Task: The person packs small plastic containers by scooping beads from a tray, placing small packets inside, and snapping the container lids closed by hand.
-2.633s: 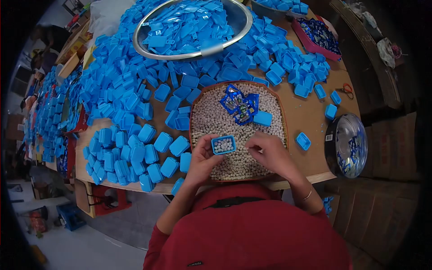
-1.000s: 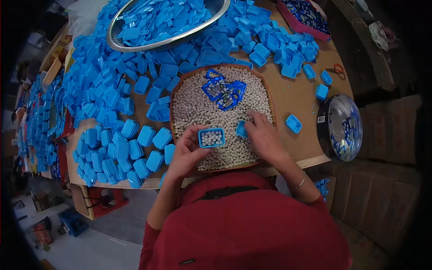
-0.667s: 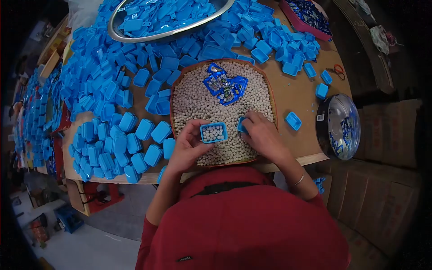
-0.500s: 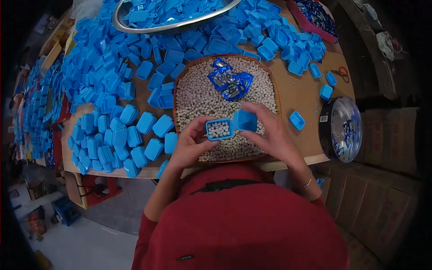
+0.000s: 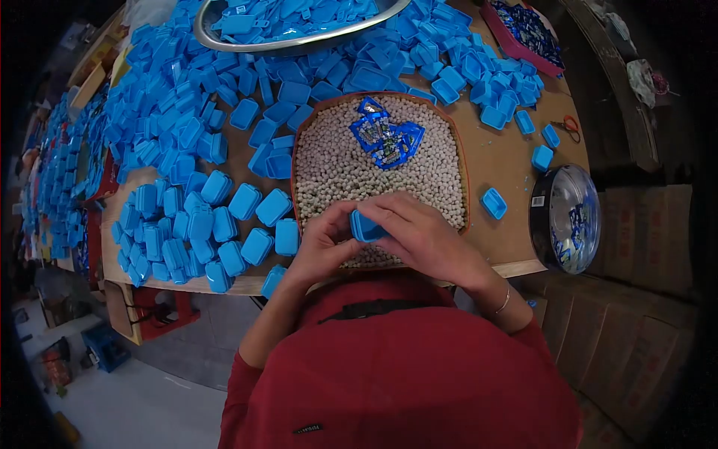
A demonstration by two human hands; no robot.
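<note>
Both my hands meet around a small blue plastic box (image 5: 364,227), just above the near part of a tray (image 5: 467,187) of pale round beads (image 5: 329,168). My left hand (image 5: 320,243) grips the box from the left, fingers curled around its side. From the right, my right hand (image 5: 428,236) covers its top and right side, with the fingers pressed on it. The two halves of the box are together; its contents are hidden, and whether it is fully closed I cannot tell. Farther back on the beads lie several shiny blue packets (image 5: 387,141).
Closed blue boxes (image 5: 200,224) are piled on the left, with loose box halves (image 5: 164,112) heaped behind. A metal basin (image 5: 299,46) stands at the back. On the right are a pink tray (image 5: 523,60) of packets, scissors (image 5: 571,129) and a round clear-lidded container (image 5: 574,224).
The box half full of beads and the half in my right hand were apart; now they are together. My right hand has moved left and over the box.
</note>
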